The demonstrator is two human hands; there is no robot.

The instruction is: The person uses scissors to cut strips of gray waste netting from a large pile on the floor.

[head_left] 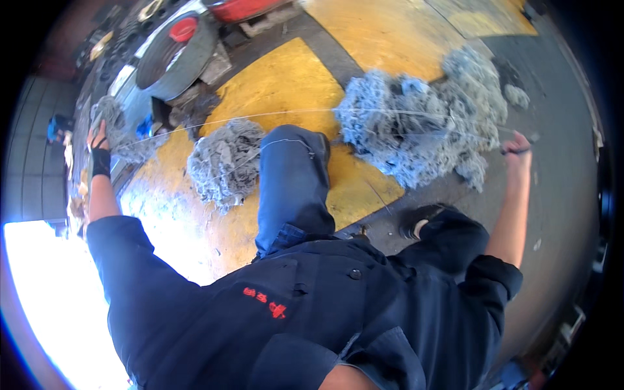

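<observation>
My arms are spread wide, with thin pale thread [292, 112] stretched across in front of me from one side to the other. At the far left my left hand [99, 140], with a black wrap round its wrist, grips the edge of a bundle of grey tangled yarn [133, 140]. My right hand [518, 144] is closed in a fist at the right, on the thread's other end; a dark band crosses its fingers. Beneath the thread lie a small grey yarn heap [224, 162] and a large blue-grey yarn heap [416, 120]. Some strands pass over my knee [292, 175].
Worn yellow plates [279, 78] cover part of the dark floor [546, 169]. A round metal tub [159, 78] with a red bowl [183, 30] stands at the back left. A red container [240, 9] is behind. Loose yarn [517, 97] lies at the right.
</observation>
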